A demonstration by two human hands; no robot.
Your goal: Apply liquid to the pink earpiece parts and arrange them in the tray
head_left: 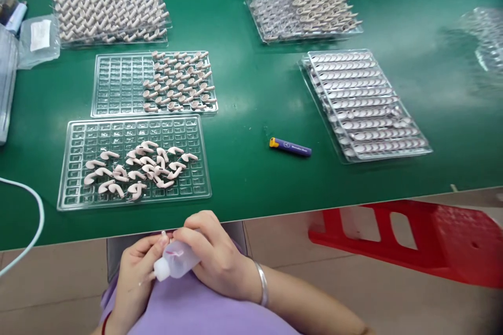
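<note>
Close to my body, below the table's front edge, my right hand is closed around a small translucent squeeze bottle. The bottle is tipped, its white cap and thin nozzle pointing down and left. Beside it my left hand pinches a small pale earbud part, mostly hidden by the fingers. The fingertips of both hands nearly meet there. Loose pale earbud shells lie heaped on a clear tray just beyond the hands.
Behind stands a partly filled clear tray of earbud parts. Fuller trays sit farther back, with a stacked tray on the right. A purple lighter lies mid-table. A white cable curves at left; a red stool stands right.
</note>
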